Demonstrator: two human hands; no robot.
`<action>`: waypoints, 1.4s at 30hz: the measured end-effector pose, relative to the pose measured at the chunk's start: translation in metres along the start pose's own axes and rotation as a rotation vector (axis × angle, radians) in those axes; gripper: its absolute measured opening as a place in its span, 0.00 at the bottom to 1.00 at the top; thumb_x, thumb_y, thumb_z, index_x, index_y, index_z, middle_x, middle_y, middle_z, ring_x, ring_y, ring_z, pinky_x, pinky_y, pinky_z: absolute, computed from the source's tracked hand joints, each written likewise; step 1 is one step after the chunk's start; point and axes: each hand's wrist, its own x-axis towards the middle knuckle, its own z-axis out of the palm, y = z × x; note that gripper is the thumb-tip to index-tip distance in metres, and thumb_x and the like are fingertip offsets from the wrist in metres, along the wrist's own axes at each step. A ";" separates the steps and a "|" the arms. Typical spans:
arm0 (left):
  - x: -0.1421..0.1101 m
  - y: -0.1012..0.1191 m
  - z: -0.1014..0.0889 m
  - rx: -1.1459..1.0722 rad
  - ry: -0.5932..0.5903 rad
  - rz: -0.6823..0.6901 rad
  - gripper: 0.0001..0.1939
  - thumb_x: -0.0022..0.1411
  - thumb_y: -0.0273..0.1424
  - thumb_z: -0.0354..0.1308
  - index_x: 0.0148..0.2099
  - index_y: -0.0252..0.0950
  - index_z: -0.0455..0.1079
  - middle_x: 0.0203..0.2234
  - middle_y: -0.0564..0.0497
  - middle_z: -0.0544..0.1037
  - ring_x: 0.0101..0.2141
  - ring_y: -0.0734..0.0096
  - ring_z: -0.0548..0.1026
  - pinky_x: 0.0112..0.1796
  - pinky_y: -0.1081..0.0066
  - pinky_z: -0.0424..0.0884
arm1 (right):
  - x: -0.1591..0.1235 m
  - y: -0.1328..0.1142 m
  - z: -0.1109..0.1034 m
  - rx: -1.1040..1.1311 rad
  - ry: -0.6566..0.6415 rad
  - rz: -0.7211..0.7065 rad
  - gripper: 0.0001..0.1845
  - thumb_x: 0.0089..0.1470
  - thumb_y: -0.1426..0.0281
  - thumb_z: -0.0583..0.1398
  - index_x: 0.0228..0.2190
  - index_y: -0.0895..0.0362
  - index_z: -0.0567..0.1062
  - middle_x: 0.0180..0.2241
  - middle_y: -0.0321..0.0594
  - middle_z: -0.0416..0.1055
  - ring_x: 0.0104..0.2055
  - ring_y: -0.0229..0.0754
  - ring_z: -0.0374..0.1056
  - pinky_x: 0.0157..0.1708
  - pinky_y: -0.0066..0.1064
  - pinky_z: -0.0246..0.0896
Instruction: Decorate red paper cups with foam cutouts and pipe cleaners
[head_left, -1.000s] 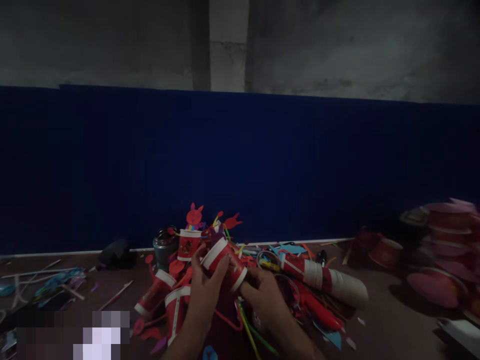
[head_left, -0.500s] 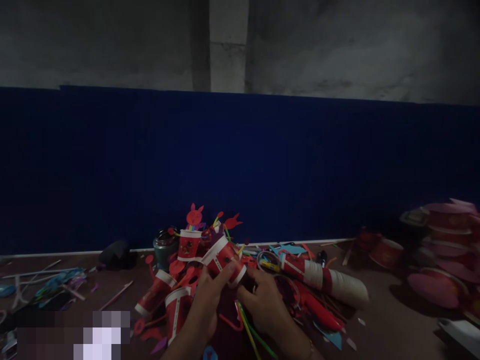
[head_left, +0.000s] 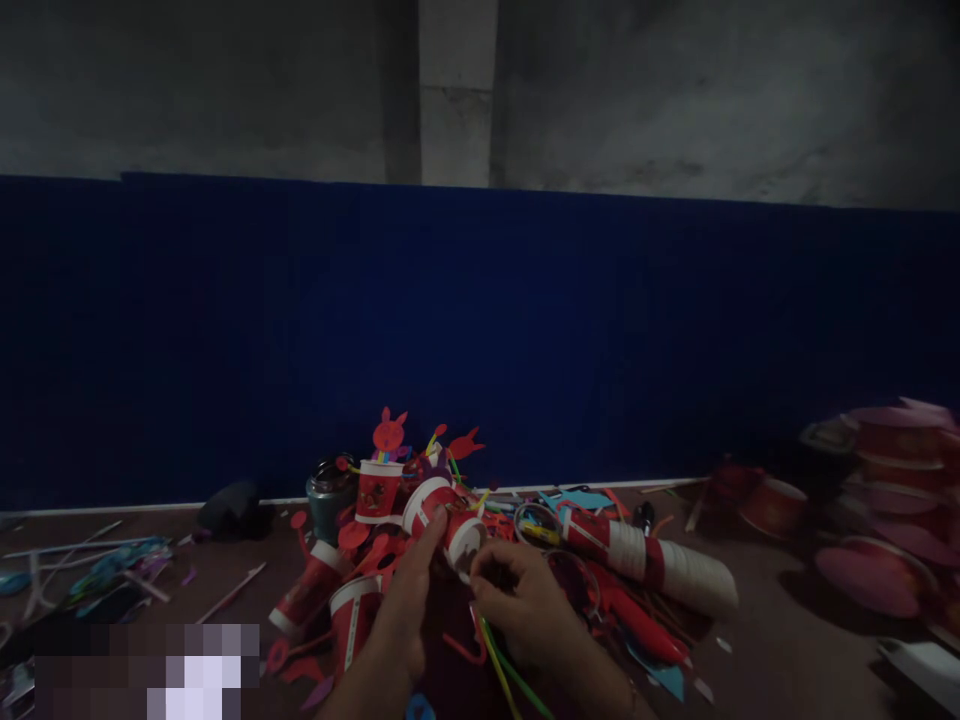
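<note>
In the middle of the head view, my left hand (head_left: 412,590) is closed around a red paper cup (head_left: 440,512). The cup lies tilted, its white bottom turned towards me and to the right. At that bottom edge my right hand (head_left: 517,590) is closed, thumb and forefinger pinched together; whatever is in the pinch is too small to make out. Yellow and green straws (head_left: 499,660) lie below the right hand. Left of the hands are more red paper cups (head_left: 354,620), and behind them a red cup (head_left: 380,492) stands with a red paper rabbit head above it.
A stack of nested paper cups (head_left: 667,565) lies at right, near a red tool handle (head_left: 637,620). A dark jar (head_left: 330,500) stands at back left. Pink and red pieces (head_left: 892,500) are piled far right. A blue partition (head_left: 480,330) rises behind the table.
The cup has turned so that its white bottom now shows towards me. My right hand has shifted slightly, its fingers now pinched at the cup's bottom edge.
</note>
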 end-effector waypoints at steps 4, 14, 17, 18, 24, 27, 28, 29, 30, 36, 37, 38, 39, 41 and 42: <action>0.006 0.001 -0.003 0.047 0.059 0.033 0.15 0.49 0.41 0.63 0.22 0.35 0.66 0.09 0.58 0.65 0.14 0.74 0.68 0.20 0.74 0.67 | -0.003 -0.006 -0.002 0.066 -0.075 0.032 0.03 0.37 0.76 0.54 0.18 0.58 0.67 0.18 0.30 0.61 0.21 0.32 0.56 0.22 0.23 0.50; 0.012 0.012 -0.017 0.240 0.062 0.436 0.31 0.44 0.28 0.67 0.51 0.39 0.62 0.39 0.49 0.78 0.40 0.64 0.75 0.43 0.67 0.69 | -0.012 0.005 -0.015 -0.851 -0.463 0.156 0.10 0.39 0.72 0.59 0.28 0.56 0.78 0.27 0.38 0.76 0.28 0.40 0.70 0.24 0.24 0.57; 0.010 0.011 -0.014 0.334 0.107 0.479 0.37 0.42 0.26 0.68 0.54 0.38 0.58 0.39 0.46 0.78 0.40 0.61 0.76 0.42 0.63 0.70 | -0.006 0.016 0.001 -1.135 -0.437 0.243 0.12 0.40 0.74 0.59 0.30 0.60 0.79 0.32 0.52 0.78 0.35 0.53 0.73 0.30 0.33 0.64; 0.010 0.011 -0.014 0.355 0.121 0.482 0.37 0.41 0.26 0.68 0.54 0.38 0.58 0.39 0.46 0.78 0.39 0.60 0.76 0.42 0.63 0.70 | -0.005 0.018 0.006 -1.163 -0.435 0.264 0.12 0.41 0.75 0.58 0.30 0.61 0.80 0.32 0.55 0.77 0.35 0.55 0.74 0.31 0.36 0.65; 0.014 0.013 -0.019 0.353 0.108 0.473 0.39 0.38 0.29 0.70 0.54 0.37 0.60 0.38 0.45 0.78 0.39 0.58 0.76 0.41 0.61 0.70 | -0.005 0.024 0.020 -1.178 -0.434 0.257 0.13 0.41 0.79 0.58 0.31 0.62 0.80 0.32 0.58 0.77 0.36 0.60 0.73 0.32 0.43 0.67; 0.016 0.013 -0.021 0.327 0.071 0.473 0.43 0.36 0.29 0.71 0.55 0.37 0.58 0.36 0.46 0.79 0.38 0.58 0.76 0.41 0.62 0.70 | -0.006 0.025 0.016 -1.133 -0.416 0.232 0.11 0.41 0.75 0.60 0.30 0.60 0.80 0.33 0.56 0.77 0.36 0.60 0.73 0.32 0.42 0.65; 0.016 0.013 -0.021 0.320 0.065 0.475 0.43 0.36 0.29 0.71 0.56 0.36 0.58 0.36 0.46 0.79 0.38 0.59 0.76 0.42 0.62 0.70 | -0.006 0.026 0.012 -1.117 -0.401 0.229 0.11 0.41 0.73 0.60 0.30 0.60 0.79 0.32 0.56 0.78 0.36 0.59 0.73 0.32 0.40 0.65; 0.016 0.014 -0.020 0.312 0.055 0.475 0.43 0.36 0.29 0.71 0.56 0.35 0.58 0.36 0.46 0.79 0.37 0.59 0.76 0.41 0.62 0.70 | -0.006 0.027 0.007 -1.105 -0.383 0.228 0.11 0.40 0.71 0.61 0.29 0.59 0.79 0.31 0.54 0.78 0.34 0.57 0.74 0.30 0.37 0.64; 0.014 0.014 -0.019 0.301 0.040 0.475 0.43 0.37 0.30 0.71 0.56 0.35 0.58 0.36 0.45 0.79 0.37 0.58 0.77 0.41 0.62 0.70 | -0.005 0.029 0.000 -1.073 -0.353 0.234 0.10 0.40 0.70 0.61 0.28 0.59 0.79 0.30 0.51 0.78 0.32 0.54 0.74 0.27 0.33 0.63; 0.001 0.015 -0.012 0.215 0.027 0.537 0.43 0.38 0.31 0.69 0.57 0.35 0.57 0.36 0.46 0.79 0.39 0.56 0.76 0.42 0.62 0.70 | 0.006 0.023 -0.049 -0.282 -0.025 0.243 0.06 0.39 0.71 0.61 0.17 0.59 0.70 0.15 0.30 0.66 0.19 0.33 0.62 0.17 0.21 0.48; 0.000 0.014 -0.013 0.245 0.026 0.534 0.43 0.38 0.31 0.69 0.57 0.35 0.57 0.36 0.46 0.79 0.39 0.56 0.76 0.42 0.62 0.70 | 0.007 0.017 -0.055 -0.095 0.064 0.255 0.06 0.40 0.69 0.62 0.20 0.58 0.70 0.16 0.30 0.66 0.20 0.33 0.62 0.17 0.21 0.51; 0.000 0.012 -0.014 0.298 0.020 0.522 0.42 0.38 0.32 0.69 0.56 0.35 0.58 0.36 0.45 0.79 0.39 0.56 0.76 0.42 0.61 0.70 | 0.008 0.010 -0.059 0.089 0.153 0.258 0.08 0.40 0.67 0.63 0.24 0.58 0.71 0.17 0.30 0.68 0.20 0.34 0.64 0.18 0.22 0.54; 0.002 0.010 -0.016 0.375 0.006 0.506 0.41 0.38 0.32 0.69 0.55 0.34 0.59 0.37 0.45 0.79 0.40 0.55 0.75 0.42 0.62 0.70 | 0.009 0.003 -0.062 0.253 0.250 0.249 0.13 0.39 0.66 0.64 0.29 0.57 0.71 0.20 0.31 0.70 0.22 0.36 0.66 0.20 0.23 0.57; 0.006 0.006 -0.019 0.573 -0.037 0.497 0.35 0.39 0.29 0.68 0.52 0.34 0.63 0.38 0.45 0.78 0.41 0.56 0.74 0.41 0.64 0.69 | 0.008 -0.008 -0.066 0.503 0.399 0.201 0.19 0.38 0.64 0.67 0.34 0.56 0.70 0.24 0.33 0.73 0.25 0.38 0.69 0.23 0.26 0.62; 0.007 0.003 -0.020 0.669 -0.080 0.515 0.32 0.39 0.27 0.67 0.50 0.35 0.65 0.38 0.45 0.78 0.42 0.57 0.74 0.41 0.66 0.69 | 0.007 -0.012 -0.067 0.588 0.451 0.168 0.20 0.38 0.64 0.68 0.34 0.55 0.69 0.25 0.33 0.74 0.24 0.38 0.69 0.23 0.26 0.63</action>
